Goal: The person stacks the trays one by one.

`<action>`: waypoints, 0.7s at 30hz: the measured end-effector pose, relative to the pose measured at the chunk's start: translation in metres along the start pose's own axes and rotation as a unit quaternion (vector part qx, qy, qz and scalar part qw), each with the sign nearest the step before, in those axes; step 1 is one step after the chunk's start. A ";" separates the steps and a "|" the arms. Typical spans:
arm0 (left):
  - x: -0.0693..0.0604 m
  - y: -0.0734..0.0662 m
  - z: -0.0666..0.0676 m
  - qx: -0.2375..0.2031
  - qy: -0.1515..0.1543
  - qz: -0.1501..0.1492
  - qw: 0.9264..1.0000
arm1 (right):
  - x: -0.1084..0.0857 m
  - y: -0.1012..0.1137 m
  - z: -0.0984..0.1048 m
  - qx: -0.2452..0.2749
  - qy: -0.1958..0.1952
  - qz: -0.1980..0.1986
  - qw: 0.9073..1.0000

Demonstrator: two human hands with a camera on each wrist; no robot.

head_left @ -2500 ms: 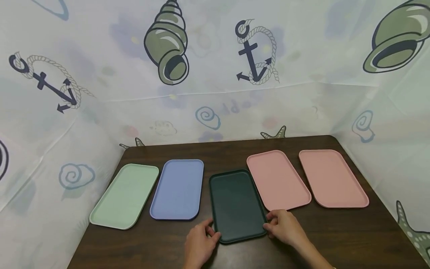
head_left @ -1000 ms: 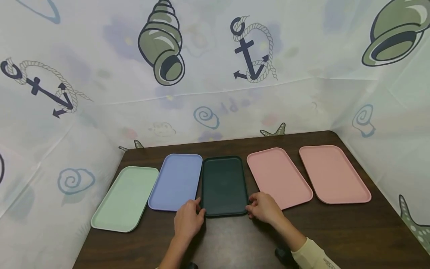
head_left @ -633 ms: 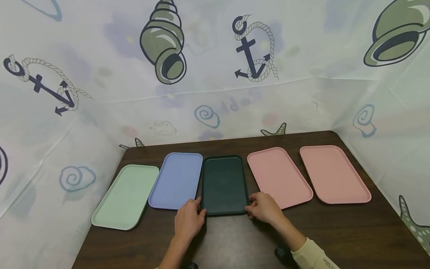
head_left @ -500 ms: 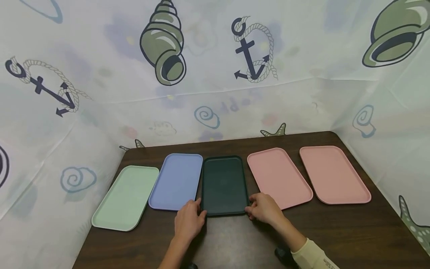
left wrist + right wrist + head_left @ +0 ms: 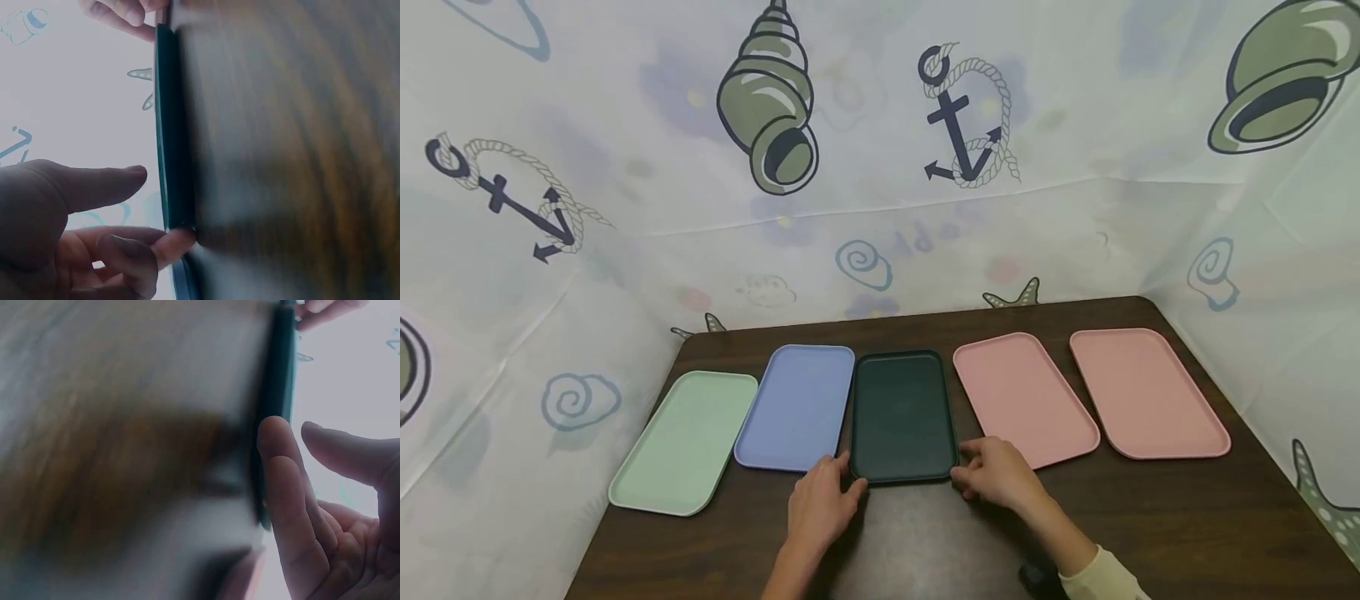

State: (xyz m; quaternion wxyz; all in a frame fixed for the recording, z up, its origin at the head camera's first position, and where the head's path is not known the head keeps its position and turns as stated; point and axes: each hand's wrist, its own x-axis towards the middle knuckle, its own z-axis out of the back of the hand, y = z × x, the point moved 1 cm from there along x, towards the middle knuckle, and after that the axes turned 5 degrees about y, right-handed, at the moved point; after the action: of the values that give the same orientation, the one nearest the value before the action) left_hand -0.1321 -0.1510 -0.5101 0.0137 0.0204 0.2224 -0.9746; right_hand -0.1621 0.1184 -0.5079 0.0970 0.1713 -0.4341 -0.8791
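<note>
A dark green rectangular tray (image 5: 904, 417) lies flat on the table in the middle of a row of trays. My left hand (image 5: 823, 504) is at its near left corner; in the left wrist view a fingertip (image 5: 178, 244) touches the tray's end, while the thumb stands apart from it. At the near right corner is my right hand (image 5: 1000, 475). The right wrist view has its fingers (image 5: 290, 487) along the tray's edge, with the thumb clear of the rim. To the left sits a blue tray (image 5: 795, 407), and to the right a pink tray (image 5: 1026, 400).
A pale green tray (image 5: 685, 442) lies at the far left, touching or nearly touching the blue one. Another pink tray (image 5: 1150, 393) is at the right. Patterned cloth (image 5: 865, 150) surrounds the back and sides of the dark wooden table (image 5: 917, 550).
The dark green tray has slid away from me and leftward into line between the blue and pink trays. The blue tray shifted slightly back. Lately the thumbs have eased off the dark tray.
</note>
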 end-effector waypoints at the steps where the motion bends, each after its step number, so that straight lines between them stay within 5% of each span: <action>1: -0.001 -0.001 0.000 0.003 -0.001 0.006 1.000 | -0.003 -0.001 0.003 0.011 -0.003 -0.005 1.000; 7: -0.013 -0.013 0.005 0.022 -0.046 0.012 0.999 | -0.021 -0.016 0.038 0.054 -0.050 -0.045 0.996; 12: -0.023 -0.039 0.009 0.003 -0.082 -0.038 0.996 | -0.040 -0.042 0.078 -0.033 -0.105 -0.070 0.992; 16: -0.026 -0.068 0.001 -0.044 -0.037 -0.097 0.994 | -0.053 -0.066 0.105 -0.113 -0.139 -0.091 0.980; 21: -0.025 -0.104 -0.024 -0.088 0.072 -0.178 0.977 | -0.055 -0.089 0.124 -0.147 -0.142 -0.112 0.973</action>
State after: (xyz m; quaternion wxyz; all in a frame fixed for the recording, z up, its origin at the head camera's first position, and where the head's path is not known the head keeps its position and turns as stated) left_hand -0.1096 -0.0467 -0.4851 -0.1744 0.0494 0.3073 -0.9342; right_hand -0.1606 0.2802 -0.4966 -0.0406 0.0756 -0.2881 -0.9537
